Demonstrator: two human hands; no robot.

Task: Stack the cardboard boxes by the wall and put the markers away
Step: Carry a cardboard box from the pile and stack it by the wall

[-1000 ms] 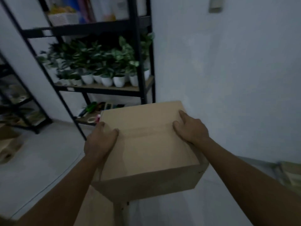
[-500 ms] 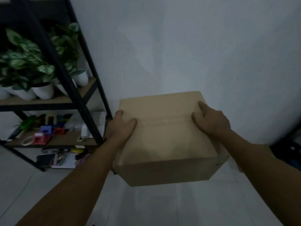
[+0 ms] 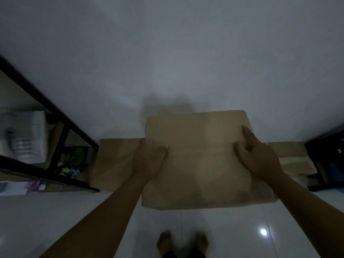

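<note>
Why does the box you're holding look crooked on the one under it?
The held box looks slightly turned, its near edge slanting and overhanging the wider bottom box by the wall. Left hand and right hand are both on it. Nothing looks spilled or torn.

The box (image 3: 201, 161) is plain brown cardboard, matt, its top smooth apart from a faint seam running across it. The wider box beneath (image 3: 113, 164) is the same dull brown cardboard. The floor (image 3: 242, 229) is white tile, glossy enough to throw back a bright spot of light. The wall (image 3: 167, 53) looks painted, matt and even. The shelf frame (image 3: 55, 112) is black, apparently metal, with a dull finish, and its boards (image 3: 9, 90) look like pale wood.
</note>
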